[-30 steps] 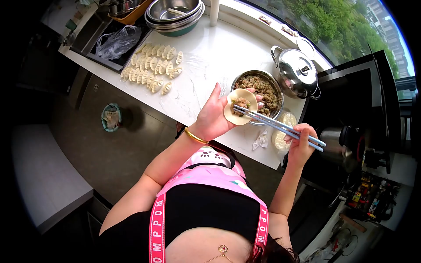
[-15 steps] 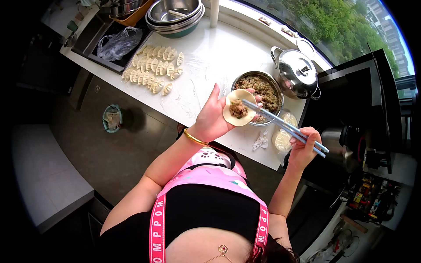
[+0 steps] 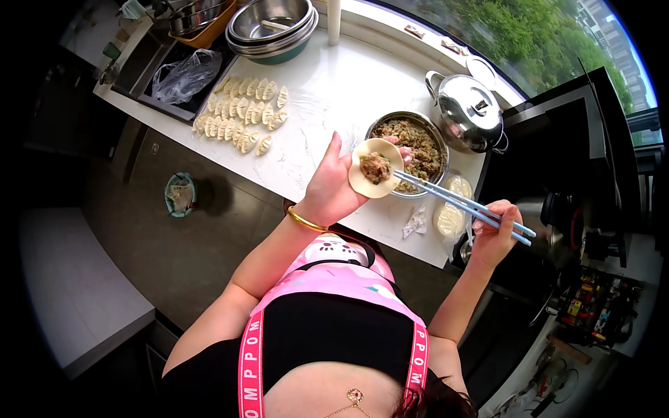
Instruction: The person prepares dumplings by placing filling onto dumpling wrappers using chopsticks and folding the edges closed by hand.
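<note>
My left hand point(image 3: 330, 187) holds a round dumpling wrapper point(image 3: 363, 188) on its palm and fingers, with a lump of minced filling point(image 3: 375, 168) in the wrapper's middle. Blue chopsticks point(image 3: 460, 202) are gripped in my right hand point(image 3: 496, 235); their tips are at the wrapper's right edge, and whether they touch it I cannot tell. Behind the wrapper stands a metal bowl point(image 3: 447, 155) of minced filling, partly hidden by my left hand. Rows of folded dumplings point(image 3: 240, 108) lie on the counter to the left.
A lidded steel pot point(image 3: 470, 115) stands beyond the bowl. Bagged wrappers point(image 3: 450, 217) and a crumpled tissue point(image 3: 415, 221) lie near the counter's front edge. Stacked metal basins point(image 3: 272, 50) stand at the back left, beside a sink holding a plastic bag point(image 3: 182, 76). A small bin point(image 3: 180, 195) is on the floor.
The chopsticks have drawn back to the right, from over the filling to the wrapper's edge. The right hand has shifted right; the left hand with the wrapper has moved slightly left.
</note>
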A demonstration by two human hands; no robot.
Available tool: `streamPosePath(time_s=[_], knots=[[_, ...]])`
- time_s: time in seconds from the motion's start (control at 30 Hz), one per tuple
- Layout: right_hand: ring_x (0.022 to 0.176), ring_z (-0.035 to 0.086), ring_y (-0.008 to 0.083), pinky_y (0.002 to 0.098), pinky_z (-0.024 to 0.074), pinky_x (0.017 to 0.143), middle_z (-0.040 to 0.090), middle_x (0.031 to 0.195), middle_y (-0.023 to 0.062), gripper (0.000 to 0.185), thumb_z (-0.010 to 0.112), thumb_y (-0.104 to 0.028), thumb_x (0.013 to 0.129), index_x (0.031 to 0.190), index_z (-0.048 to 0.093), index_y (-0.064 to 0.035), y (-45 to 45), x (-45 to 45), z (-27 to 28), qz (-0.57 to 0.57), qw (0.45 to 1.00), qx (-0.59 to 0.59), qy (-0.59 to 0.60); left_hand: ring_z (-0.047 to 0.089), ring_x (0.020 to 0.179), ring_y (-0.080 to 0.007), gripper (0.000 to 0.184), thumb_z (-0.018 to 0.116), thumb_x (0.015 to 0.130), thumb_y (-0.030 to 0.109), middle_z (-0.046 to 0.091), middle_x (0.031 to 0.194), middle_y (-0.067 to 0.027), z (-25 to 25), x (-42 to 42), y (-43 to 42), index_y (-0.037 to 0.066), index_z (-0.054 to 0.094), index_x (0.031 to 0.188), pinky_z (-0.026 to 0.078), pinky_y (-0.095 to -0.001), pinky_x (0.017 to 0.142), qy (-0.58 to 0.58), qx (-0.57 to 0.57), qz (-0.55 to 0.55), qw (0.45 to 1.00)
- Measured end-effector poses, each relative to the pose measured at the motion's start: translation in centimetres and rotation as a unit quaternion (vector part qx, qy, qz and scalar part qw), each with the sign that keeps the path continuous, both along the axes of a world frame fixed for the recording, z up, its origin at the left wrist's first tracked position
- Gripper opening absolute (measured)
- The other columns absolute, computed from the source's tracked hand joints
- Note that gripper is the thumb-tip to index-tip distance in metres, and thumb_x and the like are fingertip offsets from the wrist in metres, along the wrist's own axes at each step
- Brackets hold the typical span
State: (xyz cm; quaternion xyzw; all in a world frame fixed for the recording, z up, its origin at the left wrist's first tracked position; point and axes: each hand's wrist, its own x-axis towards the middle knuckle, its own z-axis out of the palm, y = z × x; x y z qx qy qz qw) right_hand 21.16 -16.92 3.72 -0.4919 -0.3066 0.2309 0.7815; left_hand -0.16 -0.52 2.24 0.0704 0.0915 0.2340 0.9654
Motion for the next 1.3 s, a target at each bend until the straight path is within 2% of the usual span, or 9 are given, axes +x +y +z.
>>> streamPosePath(time_s=[0.3,0.6,0.83,0.97,1.2,1.3], knots=[[0.045,0.057,0.0175,0.0230,0.0423,0.037,0.058,0.068,0.0114,0.034,0.054,-0.023,0.096,0.076,0.059,0.0042,-0.7,0.5,0.5,0.024,0.998,-0.028,-0.056,0.033,0.135,-0.0353,0.082,0.003,0.096,0.059,0.035,0.143,-0.0253,0.2,0.0,0.3,-0.006,0.028,0.141,0.025,-0.0421,0.114,-0.004,0.004,0.003,1.000],[0.047,0.060,0.0193,0.0242,0.0461,0.040,0.059,0.069,0.0127,0.031,0.055,-0.021,0.096,0.080,0.061,0.0058,0.4,0.2,-0.3,0.043,0.997,-0.035,-0.059,0.034,0.135,-0.0342,0.081,0.005,0.096,0.059,0.035,0.143,-0.0249,-0.2,0.3,0.1,-0.004,0.028,0.142,0.025,-0.0428,0.114,0.002,0.004,-0.001,1.000],[0.047,0.059,0.0190,0.0251,0.0470,0.042,0.058,0.067,0.0117,0.034,0.053,-0.023,0.097,0.080,0.060,0.0057,0.9,-0.1,-0.1,-0.007,0.998,-0.027,-0.052,0.034,0.134,-0.0351,0.080,0.007,0.096,0.059,0.034,0.143,-0.0248,-0.2,0.5,0.0,-0.003,0.029,0.141,0.026,-0.0440,0.114,-0.005,-0.010,0.001,1.000],[0.050,0.060,0.0191,0.0254,0.0486,0.044,0.058,0.069,0.0118,0.034,0.053,-0.023,0.097,0.082,0.059,0.0059,0.9,-0.7,-0.2,0.030,0.997,-0.036,-0.055,0.034,0.134,-0.0356,0.080,0.008,0.096,0.059,0.034,0.144,-0.0247,-0.4,0.6,0.0,-0.003,0.030,0.141,0.025,-0.0444,0.114,-0.015,-0.002,-0.008,1.000],[0.051,0.060,0.0198,0.0260,0.0481,0.044,0.057,0.071,0.0127,0.036,0.052,-0.025,0.097,0.082,0.059,0.0062,1.1,-0.5,-0.6,0.024,0.997,-0.045,-0.063,0.034,0.133,-0.0371,0.080,0.008,0.096,0.059,0.034,0.144,-0.0249,-0.2,0.8,0.0,-0.003,0.030,0.141,0.025,-0.0445,0.114,-0.004,-0.014,-0.007,1.000],[0.049,0.059,0.0211,0.0264,0.0471,0.042,0.057,0.070,0.0129,0.036,0.053,-0.026,0.096,0.082,0.059,0.0069,0.8,-0.5,-0.8,-0.008,0.999,0.022,-0.032,0.035,0.133,-0.0373,0.080,0.007,0.096,0.059,0.034,0.144,-0.0248,-0.3,0.8,0.1,-0.003,0.029,0.141,0.025,-0.0447,0.114,-0.003,-0.008,-0.006,1.000]])
